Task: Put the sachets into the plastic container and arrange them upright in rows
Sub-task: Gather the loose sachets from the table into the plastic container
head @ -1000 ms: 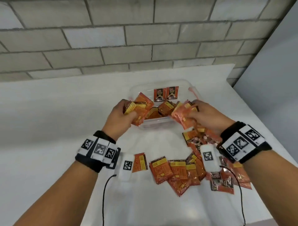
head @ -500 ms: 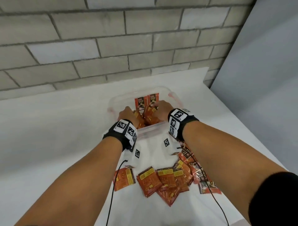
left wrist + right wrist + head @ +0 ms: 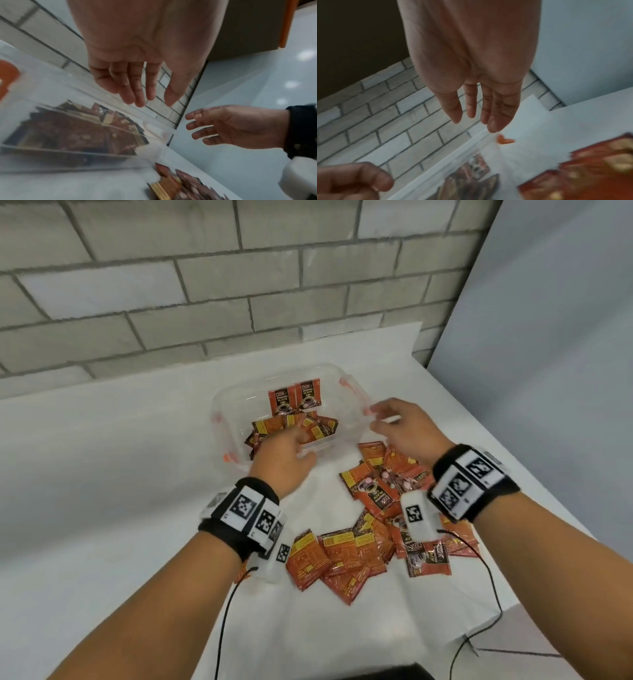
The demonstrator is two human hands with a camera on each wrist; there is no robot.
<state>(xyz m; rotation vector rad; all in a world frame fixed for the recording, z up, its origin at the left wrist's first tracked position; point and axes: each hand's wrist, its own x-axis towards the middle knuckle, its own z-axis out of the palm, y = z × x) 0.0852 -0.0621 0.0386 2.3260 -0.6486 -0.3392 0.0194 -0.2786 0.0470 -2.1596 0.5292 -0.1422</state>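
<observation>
A clear plastic container point(image 3: 226, 419) stands on the white table. Two sachets point(image 3: 297, 399) stand upright against its far wall, and several orange sachets point(image 3: 308, 429) lie in a loose heap in its near part. My left hand point(image 3: 294, 440) hovers over the container's near rim, fingers relaxed and empty point(image 3: 154, 102). My right hand point(image 3: 376, 417) is open beside the container's right wall, holding nothing point(image 3: 474, 121). The heap shows blurred through the container wall point(image 3: 68, 128) in the left wrist view.
Several loose sachets point(image 3: 370, 529) are spread on the table between my forearms and under my right wrist. A brick wall runs close behind the container. A grey panel point(image 3: 548, 371) borders the table's right side. Wrist-camera cables trail toward the table's near edge.
Both hands carried handfuls of sachets into the container, let them go and have drawn back. The right hand has moved out to the container's right side.
</observation>
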